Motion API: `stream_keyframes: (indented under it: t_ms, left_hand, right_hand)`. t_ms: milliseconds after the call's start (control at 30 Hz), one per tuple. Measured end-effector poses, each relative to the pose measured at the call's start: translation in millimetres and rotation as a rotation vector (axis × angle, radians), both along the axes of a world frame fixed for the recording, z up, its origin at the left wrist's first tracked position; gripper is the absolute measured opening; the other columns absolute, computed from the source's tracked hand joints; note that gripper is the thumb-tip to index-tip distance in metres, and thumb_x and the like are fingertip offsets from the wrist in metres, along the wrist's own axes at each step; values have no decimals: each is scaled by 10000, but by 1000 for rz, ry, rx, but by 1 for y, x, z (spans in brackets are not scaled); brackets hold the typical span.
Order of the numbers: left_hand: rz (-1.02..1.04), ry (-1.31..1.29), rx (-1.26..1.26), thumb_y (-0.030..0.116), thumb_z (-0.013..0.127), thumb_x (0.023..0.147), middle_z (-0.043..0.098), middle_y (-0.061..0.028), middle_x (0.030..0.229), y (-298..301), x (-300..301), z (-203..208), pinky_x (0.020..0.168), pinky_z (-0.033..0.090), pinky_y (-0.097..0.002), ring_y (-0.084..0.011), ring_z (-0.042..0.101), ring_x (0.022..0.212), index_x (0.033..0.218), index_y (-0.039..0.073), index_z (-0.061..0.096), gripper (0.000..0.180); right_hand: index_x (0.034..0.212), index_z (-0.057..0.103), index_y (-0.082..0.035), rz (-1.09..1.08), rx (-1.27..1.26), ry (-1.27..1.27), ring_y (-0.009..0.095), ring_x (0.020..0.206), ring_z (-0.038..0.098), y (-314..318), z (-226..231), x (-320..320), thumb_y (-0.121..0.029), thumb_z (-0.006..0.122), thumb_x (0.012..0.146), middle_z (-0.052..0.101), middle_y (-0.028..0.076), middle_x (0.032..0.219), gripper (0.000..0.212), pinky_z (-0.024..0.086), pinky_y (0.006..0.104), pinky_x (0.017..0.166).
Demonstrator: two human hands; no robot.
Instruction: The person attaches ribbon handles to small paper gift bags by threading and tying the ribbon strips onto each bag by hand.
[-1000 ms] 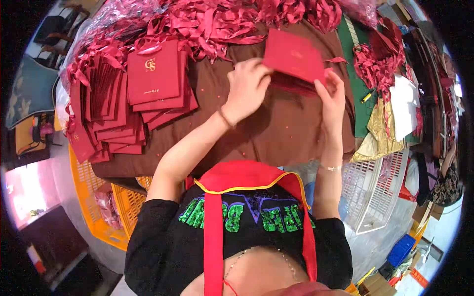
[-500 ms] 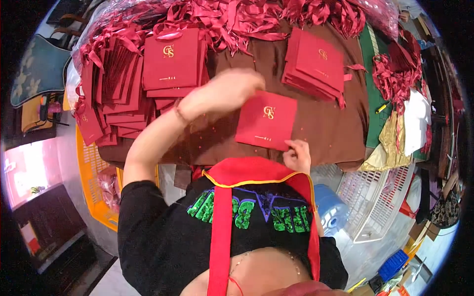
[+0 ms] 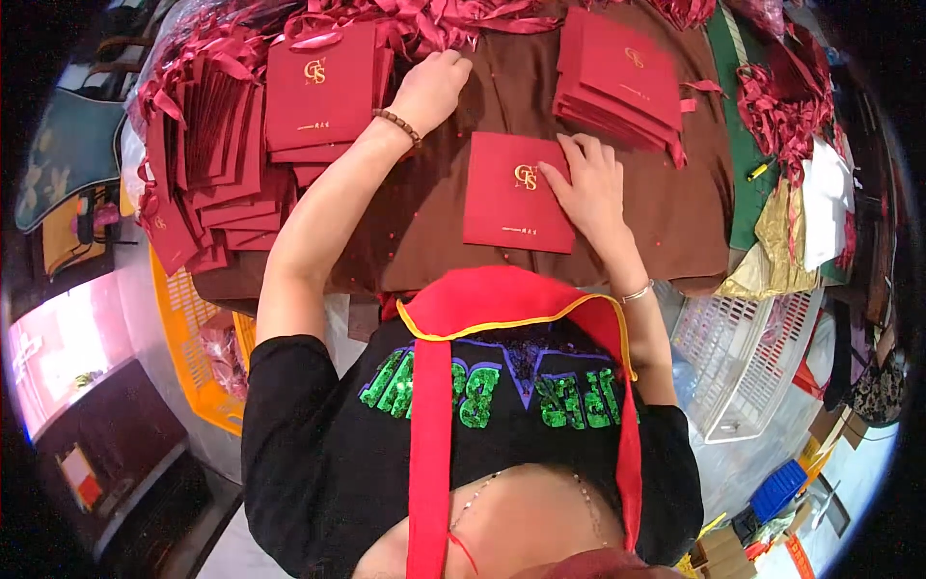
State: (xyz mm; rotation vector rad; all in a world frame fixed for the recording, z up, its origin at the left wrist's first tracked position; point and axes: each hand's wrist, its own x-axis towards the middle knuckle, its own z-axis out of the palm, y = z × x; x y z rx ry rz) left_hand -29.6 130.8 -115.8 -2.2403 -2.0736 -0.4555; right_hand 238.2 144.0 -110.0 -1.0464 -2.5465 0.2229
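A flat, square red paper gift bag (image 3: 502, 198) with gold print lies in front of me on the brown cloth (image 3: 424, 217); no ribbon handle shows on it. My right hand (image 3: 593, 188) rests at its upper right side, thumb on the face and the other fingers spread toward the corner. Farther off, my left hand (image 3: 434, 89) reaches to the front of the heap of dark red ribbons (image 3: 449, 29). Its fingers are curled downward at a ribbon end, and what they pinch is hidden.
Left of my arm stand many bags, some stacked under a ribbon-handled one (image 3: 318, 92). Another bag stack (image 3: 617, 77) sits back right. Beyond the cloth's right side are more ribbons (image 3: 786, 106), gold fabric (image 3: 772, 246) and white sheets (image 3: 828, 203). Orange (image 3: 193, 357) and white crates (image 3: 733, 367) flank me below.
My left hand has left the bag's upper edge and moved up to the ribbons. My right hand has moved from the bag's lower right corner to its upper right side.
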Motion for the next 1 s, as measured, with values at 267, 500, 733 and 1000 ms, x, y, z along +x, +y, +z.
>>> stream_keyframes:
  t_ms: [267,500,733,1000]
  left_hand:
    - [-3,364,144,55,523,740,549,-72,921,13,-16,31,737,464,-379,-253,558,872,1005,88,597,277]
    - [10,510,-29,139,530,777,605,-58,881,23,-10,11,646,492,-370,-227,622,806,861,104,643,145]
    - [-45,6,-51,175,524,821,634,-117,866,42,-29,46,681,491,-394,-277,616,784,906,70,638,177]
    - [-262,-1605,509,187,474,918,569,-47,719,3,-27,231,659,439,-241,-125,526,660,836,1,586,232]
  right_hand:
    - [1016,604,-93,65,-56,9,258,914,511,-9,1,2,-339,677,734,537,44,999,382,417,380,715]
    - [1068,603,-109,103,-101,-47,254,935,488,-15,13,-1,-383,707,682,522,65,998,484,393,376,742]
    - [1027,608,-102,197,-204,-47,263,941,482,-21,19,-1,-365,731,647,516,68,994,479,386,373,761]
    - [960,556,-85,276,-245,42,264,893,487,-34,33,-1,-230,759,629,534,65,915,414,371,371,751]
